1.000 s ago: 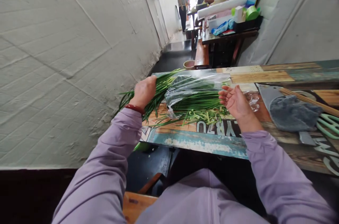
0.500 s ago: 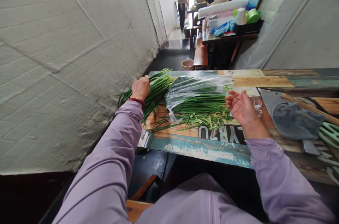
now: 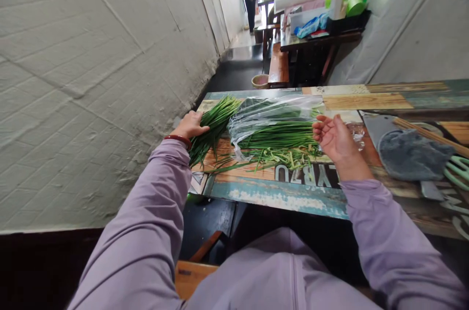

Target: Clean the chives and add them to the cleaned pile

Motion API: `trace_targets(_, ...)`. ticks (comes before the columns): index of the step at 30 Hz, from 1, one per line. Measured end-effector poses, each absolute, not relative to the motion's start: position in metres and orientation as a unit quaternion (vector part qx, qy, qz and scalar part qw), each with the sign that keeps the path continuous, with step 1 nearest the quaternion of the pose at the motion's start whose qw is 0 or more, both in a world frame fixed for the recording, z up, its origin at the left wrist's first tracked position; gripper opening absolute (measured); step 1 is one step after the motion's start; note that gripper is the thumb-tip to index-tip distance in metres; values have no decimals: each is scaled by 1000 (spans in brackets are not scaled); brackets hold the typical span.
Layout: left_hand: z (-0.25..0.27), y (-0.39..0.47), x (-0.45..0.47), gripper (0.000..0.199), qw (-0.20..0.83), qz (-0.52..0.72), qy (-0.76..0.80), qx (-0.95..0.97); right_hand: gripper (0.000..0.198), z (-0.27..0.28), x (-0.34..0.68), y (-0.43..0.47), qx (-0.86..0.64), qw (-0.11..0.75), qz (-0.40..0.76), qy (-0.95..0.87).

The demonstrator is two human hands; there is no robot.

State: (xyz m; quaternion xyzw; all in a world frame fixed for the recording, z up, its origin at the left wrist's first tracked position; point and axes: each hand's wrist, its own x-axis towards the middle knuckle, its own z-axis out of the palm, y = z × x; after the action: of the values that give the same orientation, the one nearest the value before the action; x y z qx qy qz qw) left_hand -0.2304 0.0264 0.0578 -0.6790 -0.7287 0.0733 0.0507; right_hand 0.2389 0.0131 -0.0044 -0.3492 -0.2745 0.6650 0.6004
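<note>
My left hand (image 3: 189,125) lies at the left end of the table against a loose pile of garlic chives (image 3: 217,122). Its thumb is apart from the fingers and it grips nothing that I can see; some fingertips are hidden behind the hand. To the right of that pile, more chives (image 3: 276,135) lie partly under a clear plastic bag (image 3: 252,117). Yellowish trimmed scraps (image 3: 289,157) are strewn in front of them. My right hand (image 3: 331,136) hovers by the bag's right end, palm turned up, fingers loosely curled and holding nothing.
A cleaver-like metal blade (image 3: 379,127), a grey cloth (image 3: 412,154), chopsticks (image 3: 421,129) and green-handled scissors (image 3: 458,171) lie at the table's right. The wall (image 3: 110,80) runs close on my left. Two people, a bench (image 3: 279,63) and a cluttered table (image 3: 315,44) are farther back.
My left hand has loosened from the bunch of chives and moved slightly left and down; the bunch now lies on the pile. My right hand stays nearly in place. The view has tilted slightly.
</note>
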Motion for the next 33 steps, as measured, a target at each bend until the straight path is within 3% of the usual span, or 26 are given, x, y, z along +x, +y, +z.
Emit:
trace_targets(7,46,30,-202,90,59,45,-732,-678,45,-2,244,15,-358,610,650,-278)
trace_targets(14,8,32,-173,81,67,0,-774,-629,40,-2,247,18,-362,613,621,-328)
trace_targets(20,25,34,-169,84,66,-80,-764,-637,43,0,248,23,-398,639,545,-370)
trace_targets(25,45,19,-102,63,93,-168,-644,-740,37,-9,260,33,-419,690,453,-379)
trace_targets(28,39,4,-47,48,57,-180,-553,-812,36,-21,267,44,-445,700,398,-392)
trace_targets(33,6,-4,13,48,-5,-157,-465,-871,24,-36,270,54,-521,623,271,-517)
